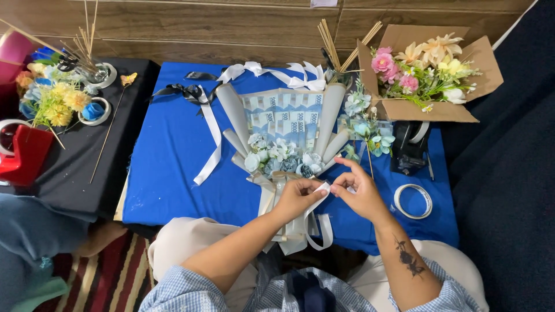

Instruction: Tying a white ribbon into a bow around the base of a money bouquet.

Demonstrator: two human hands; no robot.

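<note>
Left hand (296, 196) and right hand (359, 192): I saw each grip pinched on the white ribbon (319, 199) stretched between them, just below the banknote bouquet (283, 130) lying on the blue surface (167, 162); tape roll (413, 201) right of them.

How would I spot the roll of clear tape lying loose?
Start at the blue table and go to its right side, below the black tape dispenser. The tape roll lies flat there beside the right hand, a thin pale ring, unlike the flowers around.
</note>
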